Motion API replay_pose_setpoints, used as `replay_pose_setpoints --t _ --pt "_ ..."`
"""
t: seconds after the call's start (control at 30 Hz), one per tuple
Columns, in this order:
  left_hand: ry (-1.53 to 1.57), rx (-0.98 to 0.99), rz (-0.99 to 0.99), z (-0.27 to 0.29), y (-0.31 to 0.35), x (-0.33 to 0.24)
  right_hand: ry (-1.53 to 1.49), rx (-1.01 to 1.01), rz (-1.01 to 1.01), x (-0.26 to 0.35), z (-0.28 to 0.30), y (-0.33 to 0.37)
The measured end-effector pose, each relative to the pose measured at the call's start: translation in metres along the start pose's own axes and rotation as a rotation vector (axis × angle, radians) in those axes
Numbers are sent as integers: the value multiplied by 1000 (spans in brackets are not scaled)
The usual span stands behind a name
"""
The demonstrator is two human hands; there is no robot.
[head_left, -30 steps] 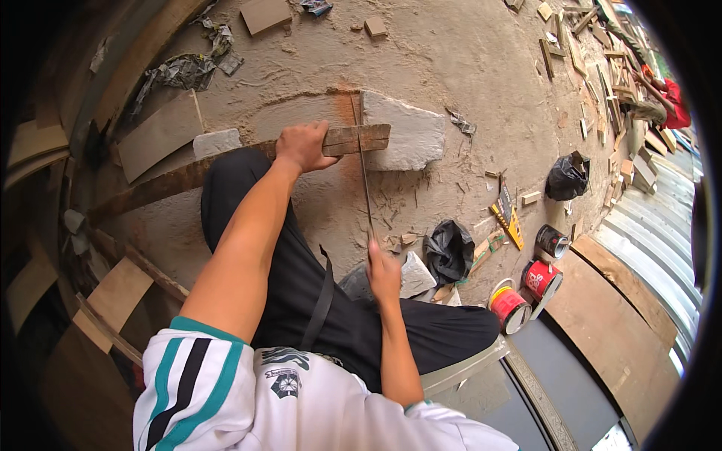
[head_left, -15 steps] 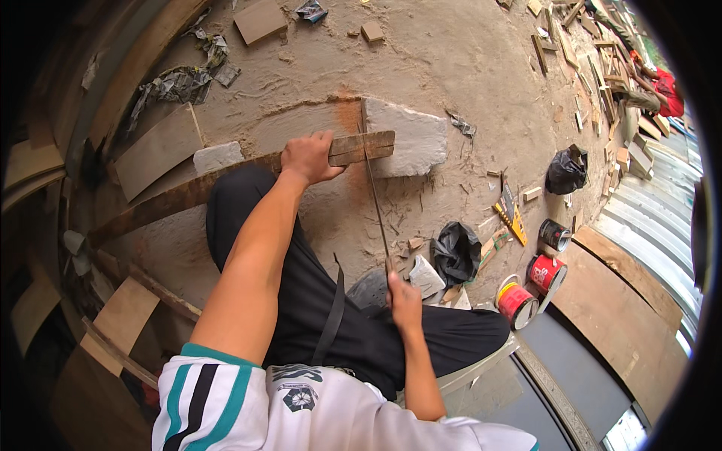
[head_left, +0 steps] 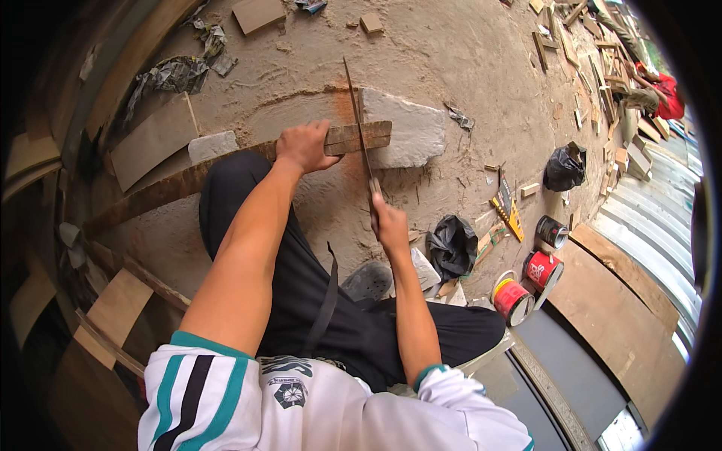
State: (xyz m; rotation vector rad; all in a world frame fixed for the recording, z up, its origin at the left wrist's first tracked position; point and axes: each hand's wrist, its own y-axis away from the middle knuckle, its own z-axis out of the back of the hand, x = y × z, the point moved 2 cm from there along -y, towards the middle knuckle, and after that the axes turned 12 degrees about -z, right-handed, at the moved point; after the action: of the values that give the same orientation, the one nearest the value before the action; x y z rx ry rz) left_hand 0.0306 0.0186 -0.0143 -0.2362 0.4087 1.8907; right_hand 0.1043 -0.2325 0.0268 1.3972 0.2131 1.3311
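A long, weathered wooden plank (head_left: pixel 180 177) slants from the lower left, passing over my raised thigh. Near its far end, my left hand (head_left: pixel 302 146) is closed around it. A handsaw (head_left: pixel 352 94) crosses the plank just short of that end, its narrow blade pointing away from me. My right hand (head_left: pixel 391 224) is wrapped round the saw's handle, above the ground beside my leg. Under the plank's end lies a rough white block (head_left: pixel 410 129), with orange-brown sawdust (head_left: pixel 347 101) at its left side. How deep the blade sits in the wood I cannot tell.
At right lie another saw with a yellow handle (head_left: pixel 510 214), black plastic bags (head_left: pixel 451 248) and paint cans (head_left: pixel 513 302). Wood scraps (head_left: pixel 568 49) litter the far right, near a person in red (head_left: pixel 665 96). A flat board (head_left: pixel 156 143) and crumpled paper (head_left: pixel 171 75) lie left.
My right hand has pushed the saw forward, away from my body, so its tip now reaches well past the plank. My left hand still grips the plank.
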Motion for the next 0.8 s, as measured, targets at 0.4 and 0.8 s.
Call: replay_pose_setpoints --t 0.4,0.8 --pt "-24 2 -5 -1 0 1 29 -76 62 20 -15 2" --pt "-43 8 19 4 2 1 -87 -5 -5 21 -21 -11"
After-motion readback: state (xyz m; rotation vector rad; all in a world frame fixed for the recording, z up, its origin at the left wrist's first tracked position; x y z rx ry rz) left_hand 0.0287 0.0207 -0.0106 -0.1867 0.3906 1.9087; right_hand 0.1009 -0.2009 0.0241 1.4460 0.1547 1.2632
